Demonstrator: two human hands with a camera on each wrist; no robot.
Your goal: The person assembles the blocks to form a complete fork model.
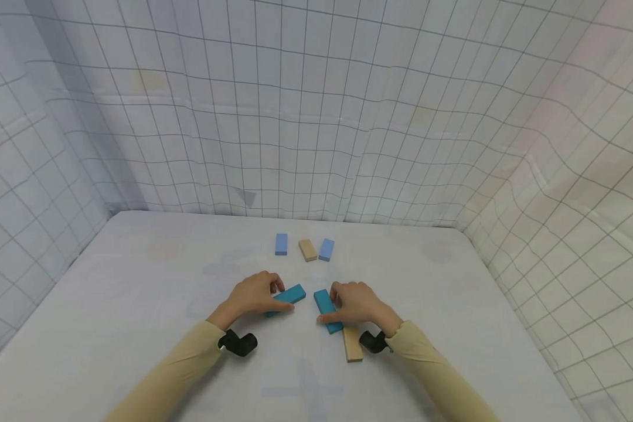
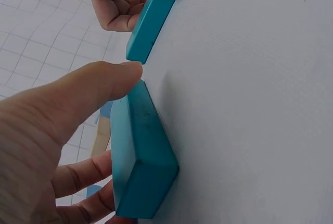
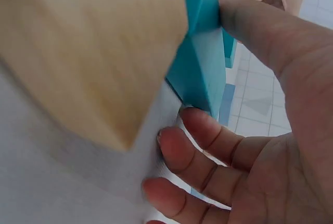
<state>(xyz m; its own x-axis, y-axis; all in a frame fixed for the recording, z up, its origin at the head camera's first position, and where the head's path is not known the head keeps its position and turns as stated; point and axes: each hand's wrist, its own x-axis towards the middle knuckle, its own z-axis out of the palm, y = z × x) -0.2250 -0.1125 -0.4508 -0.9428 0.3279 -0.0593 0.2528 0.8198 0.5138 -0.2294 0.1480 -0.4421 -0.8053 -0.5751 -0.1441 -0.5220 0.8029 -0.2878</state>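
In the head view my left hand (image 1: pixel 254 294) holds a teal rectangular block (image 1: pixel 295 293) between thumb and fingers, low over the white tabletop. The left wrist view shows that block (image 2: pixel 151 151) with the thumb along its upper edge and fingers behind it. My right hand (image 1: pixel 360 303) pinches a second teal block (image 1: pixel 324 301), thumb on one long side and fingers on the other. The two teal blocks slant toward each other at their far ends, a small gap between them. Beside the right one's near end lies a natural wooden block (image 1: pixel 353 347), large in the right wrist view.
Farther back on the white table (image 1: pixel 137 281) lie two light blue blocks (image 1: pixel 281 244) and a wooden block (image 1: pixel 308 250) between them. A white curtain with a grid pattern (image 1: pixel 316 117) encloses the back and both sides. Both wrists carry black camera mounts (image 1: pixel 238 343).
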